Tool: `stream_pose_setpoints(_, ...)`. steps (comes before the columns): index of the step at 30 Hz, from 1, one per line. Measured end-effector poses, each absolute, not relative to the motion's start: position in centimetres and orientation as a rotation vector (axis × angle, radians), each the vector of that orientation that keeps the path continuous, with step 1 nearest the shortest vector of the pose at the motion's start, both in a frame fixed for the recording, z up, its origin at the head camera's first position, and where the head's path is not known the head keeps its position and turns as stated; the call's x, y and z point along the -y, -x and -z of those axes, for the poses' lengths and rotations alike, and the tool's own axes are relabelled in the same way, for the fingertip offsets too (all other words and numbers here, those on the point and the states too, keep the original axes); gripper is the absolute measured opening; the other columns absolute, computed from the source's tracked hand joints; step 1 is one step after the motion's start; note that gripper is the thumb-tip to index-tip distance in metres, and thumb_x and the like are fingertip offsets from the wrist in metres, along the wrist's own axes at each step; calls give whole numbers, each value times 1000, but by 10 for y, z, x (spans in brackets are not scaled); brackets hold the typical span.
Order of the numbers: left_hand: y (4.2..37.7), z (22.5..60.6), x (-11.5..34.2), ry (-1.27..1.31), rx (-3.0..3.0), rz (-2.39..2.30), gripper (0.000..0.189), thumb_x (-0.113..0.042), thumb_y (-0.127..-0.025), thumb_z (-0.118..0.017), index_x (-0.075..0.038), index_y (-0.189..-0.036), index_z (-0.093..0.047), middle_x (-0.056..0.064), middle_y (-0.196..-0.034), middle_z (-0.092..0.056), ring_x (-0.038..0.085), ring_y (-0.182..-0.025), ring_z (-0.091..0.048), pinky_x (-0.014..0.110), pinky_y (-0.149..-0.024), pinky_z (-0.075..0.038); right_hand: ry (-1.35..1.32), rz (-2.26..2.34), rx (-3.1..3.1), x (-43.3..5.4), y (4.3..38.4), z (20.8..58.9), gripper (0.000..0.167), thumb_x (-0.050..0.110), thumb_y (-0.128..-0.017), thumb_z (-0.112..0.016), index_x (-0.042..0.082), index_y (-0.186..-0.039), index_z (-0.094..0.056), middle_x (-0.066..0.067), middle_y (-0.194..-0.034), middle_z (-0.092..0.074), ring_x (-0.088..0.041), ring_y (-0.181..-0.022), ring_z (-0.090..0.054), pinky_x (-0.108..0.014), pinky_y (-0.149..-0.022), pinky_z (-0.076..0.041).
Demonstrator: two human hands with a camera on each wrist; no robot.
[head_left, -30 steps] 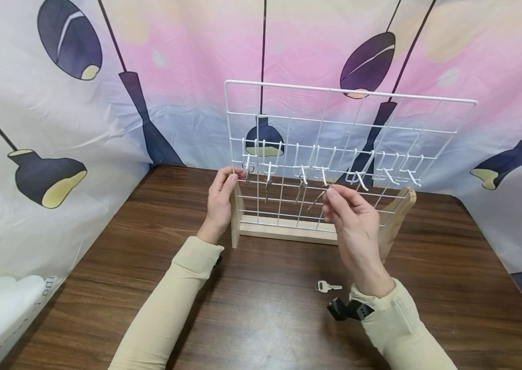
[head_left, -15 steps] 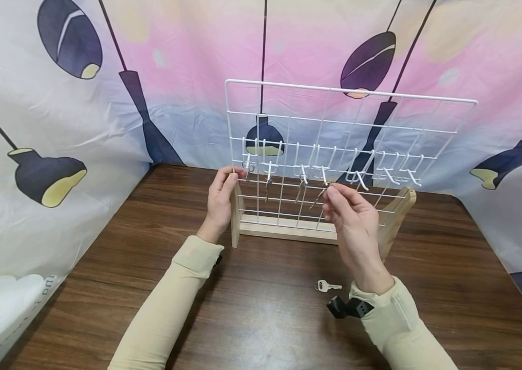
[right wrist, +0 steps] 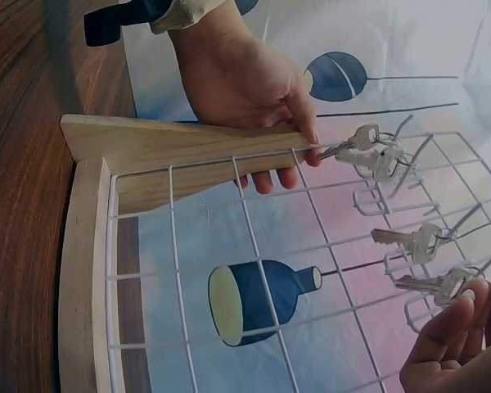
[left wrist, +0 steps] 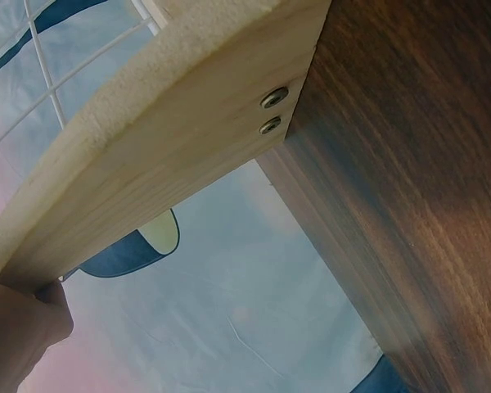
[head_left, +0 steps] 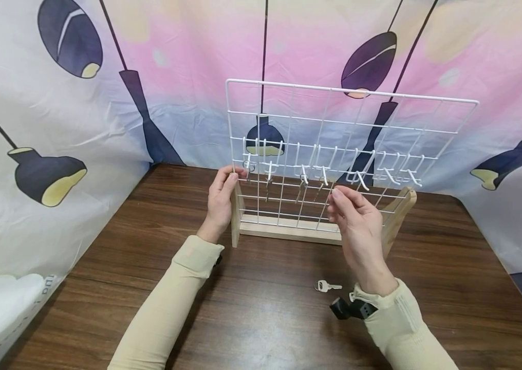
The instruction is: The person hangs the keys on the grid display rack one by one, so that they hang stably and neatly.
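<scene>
A white wire grid rack [head_left: 352,97] on a wooden stand carries a row of white hooks, with keys hanging from several on the left. My left hand [head_left: 220,198] grips the top of the stand's left wooden upright [left wrist: 147,147], thumb on one side and fingers on the other, as the right wrist view shows. Beside the hook holding the rightmost hanging key [head_left: 319,192] is my right hand [head_left: 358,221], its thumb and fingertips close together. In the right wrist view those fingertips [right wrist: 466,301] overlap the head of that key [right wrist: 442,283].
One loose key [head_left: 328,286] lies on the dark wooden table [head_left: 261,318] in front of the rack. Three bare hooks [head_left: 388,176] line the right part of the grid. White plastic packaging [head_left: 6,313] stands at the left edge, and a printed cloth [head_left: 187,61] hangs behind.
My right hand has drawn slightly to the right from the key, which now hangs more steeply from its hook. The left hand keeps its hold on the upright.
</scene>
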State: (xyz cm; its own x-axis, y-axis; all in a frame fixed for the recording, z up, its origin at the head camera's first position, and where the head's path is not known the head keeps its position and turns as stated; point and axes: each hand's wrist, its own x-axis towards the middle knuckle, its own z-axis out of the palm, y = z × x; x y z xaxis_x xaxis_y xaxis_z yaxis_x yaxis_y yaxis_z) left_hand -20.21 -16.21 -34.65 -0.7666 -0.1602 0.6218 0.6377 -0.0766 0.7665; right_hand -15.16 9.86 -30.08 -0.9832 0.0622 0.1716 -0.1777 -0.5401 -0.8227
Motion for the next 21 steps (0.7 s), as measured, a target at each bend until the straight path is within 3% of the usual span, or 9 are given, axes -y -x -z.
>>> stream_pose_setpoints(3,202,346,162,523,1660,1892,27,-9,-102,-42,15,-111,-50,24,-107,-58,25,-98,-58,32,-92,-46,-166,-2633,1471,-103,151,302,6,4,-91,-66,9,-93,-70,-3,-80,-66,-12,-65,-59,-19,-59,-49)
stream_pose_setpoints(10,202,346,163,520,1664,1888,26,-7,-103,-41,16,-111,-50,-2,-103,-63,15,-98,-59,31,-93,-45,-255,-2593,1676,-116,152,307,5,5,-92,-66,9,-94,-68,-2,-77,-61,-12,-67,-56,-20,-59,-47)
stream_pose_setpoints(21,200,344,164,499,1723,1876,26,1,-102,-36,20,-116,-47,-6,-104,-60,11,-99,-57,29,-93,-44,-477,-2106,2343,-136,155,320,12,12,-91,-69,5,-101,-68,-1,-81,-65,-13,-70,-61,-25,-63,-53)
